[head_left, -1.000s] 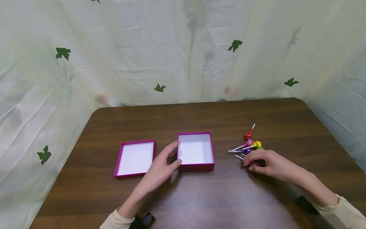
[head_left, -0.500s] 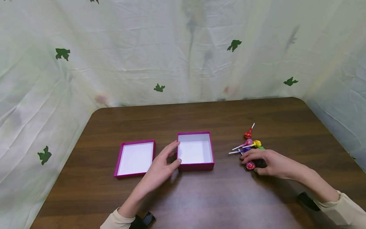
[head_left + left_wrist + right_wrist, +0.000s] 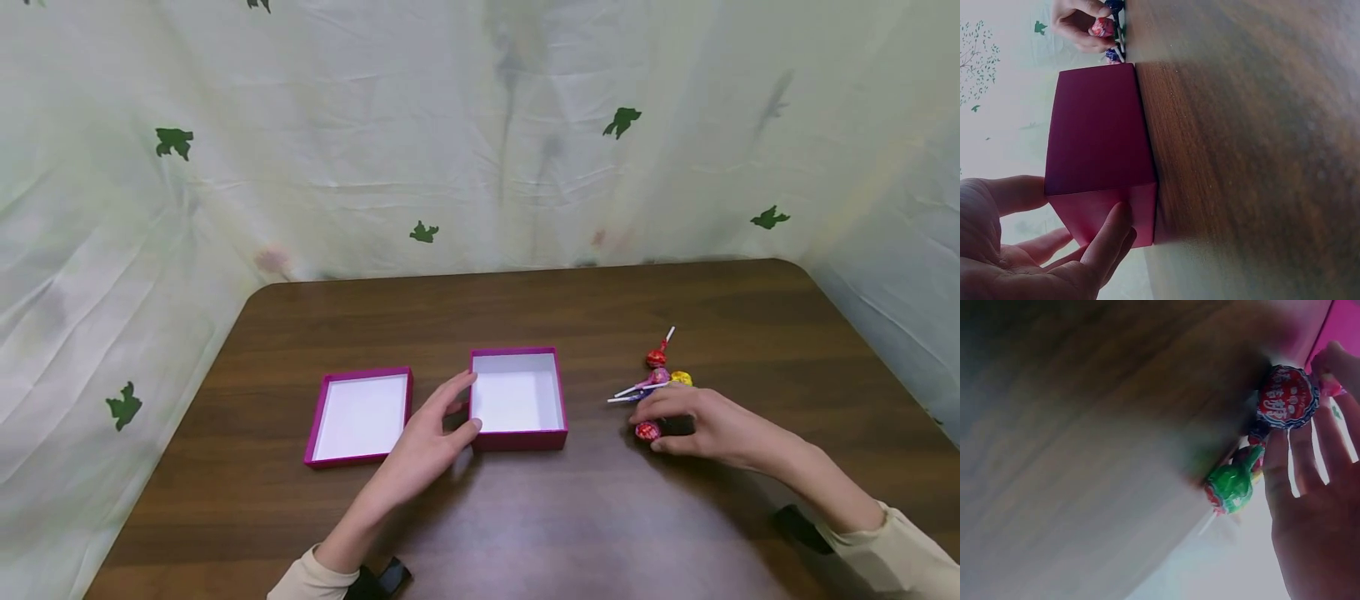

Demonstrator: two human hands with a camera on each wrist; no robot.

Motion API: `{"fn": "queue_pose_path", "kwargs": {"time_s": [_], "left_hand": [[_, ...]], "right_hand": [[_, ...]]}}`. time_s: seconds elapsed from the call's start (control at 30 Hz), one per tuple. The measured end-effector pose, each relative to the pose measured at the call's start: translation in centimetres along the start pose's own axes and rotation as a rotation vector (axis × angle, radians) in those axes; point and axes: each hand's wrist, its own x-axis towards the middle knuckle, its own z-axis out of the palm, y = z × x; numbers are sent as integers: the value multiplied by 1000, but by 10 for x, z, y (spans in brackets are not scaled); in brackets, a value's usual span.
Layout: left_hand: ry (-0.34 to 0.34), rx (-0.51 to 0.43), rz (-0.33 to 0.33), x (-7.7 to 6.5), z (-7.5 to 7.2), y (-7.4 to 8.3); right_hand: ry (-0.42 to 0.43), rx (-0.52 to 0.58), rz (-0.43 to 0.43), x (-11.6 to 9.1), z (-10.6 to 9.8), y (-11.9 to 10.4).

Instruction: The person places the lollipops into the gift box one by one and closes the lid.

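In the head view a magenta open box (image 3: 519, 441) with a white inside stands mid-table. My left hand (image 3: 426, 443) rests against its left side, fingers spread and fairly straight, thumb at the near corner. The left wrist view shows the fingers (image 3: 1110, 237) on the box wall (image 3: 1097, 131). My right hand (image 3: 708, 425) pinches a red-and-pink wrapped lollipop (image 3: 647, 431) between thumb and fingers. Beside these fingers a red lollipop with a dark-blue rim (image 3: 1288, 397) shows in the right wrist view. A green lollipop (image 3: 1230, 487) lies beyond; my hand covers it in the head view.
The box's lid (image 3: 358, 417) lies inside-up left of the box. Beyond my right hand lie a red lollipop (image 3: 656, 358), a pink lollipop (image 3: 659, 376) and a yellow lollipop (image 3: 681, 378), touching or close together. A patterned curtain (image 3: 480, 167) hangs behind the brown table (image 3: 360, 317).
The lollipop at my right thumb has shifted a little left, and my right hand now covers more of the pile. The left hand and box keep their places; the view shifts slightly.
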Motion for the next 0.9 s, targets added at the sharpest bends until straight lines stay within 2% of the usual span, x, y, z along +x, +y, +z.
{"fn": "queue_pose_path", "kwargs": {"time_s": [0.17, 0.33, 0.47, 0.77, 0.9], "left_hand": [[-1, 0, -8, 0, 0, 0], [-2, -2, -10, 0, 0, 0], [-2, -5, -11, 0, 0, 1], [1, -5, -8, 1, 0, 0], [4, -4, -6, 0, 0, 0]], "right_hand": [[54, -35, 43, 3, 1, -6], [114, 9, 28, 9, 3, -10], [139, 41, 49, 12, 5, -14], [207, 42, 28, 21, 11, -19], [237, 57, 45, 25, 12, -21]]}}
